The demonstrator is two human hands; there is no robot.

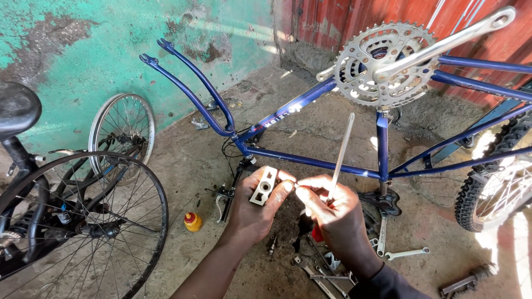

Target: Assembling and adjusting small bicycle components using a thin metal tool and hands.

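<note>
**Both hands closed over a pedal block beside the upturned bicycle frame**

Head view: nearest me, low in the middle, my two forearms rise from the bottom edge and meet over the concrete floor [310,127]. I see my left hand [256,213] wrapped around a pale grey pedal block [264,185]; its grip is closed on the block, thumb on the near face, one round hole facing me. Touching it from the right, my right hand [337,213] has its grip closed on a red-handled screwdriver [339,158], the thin shaft standing up past the knuckles, while thumb and forefinger pinch something too small to tell at the block's edge. Under the hands, spanners [406,253] and other small tools lie scattered on the floor. A small yellow bottle [192,222] stands on the floor left of my left wrist. Behind the hands, a blue bicycle frame [310,159] sits upside down, its chainring [382,62] and crank arm high at the right. A spoked wheel [88,221] fills the lower left corner, and a bare rim [123,130] leans on the green wall.
</note>
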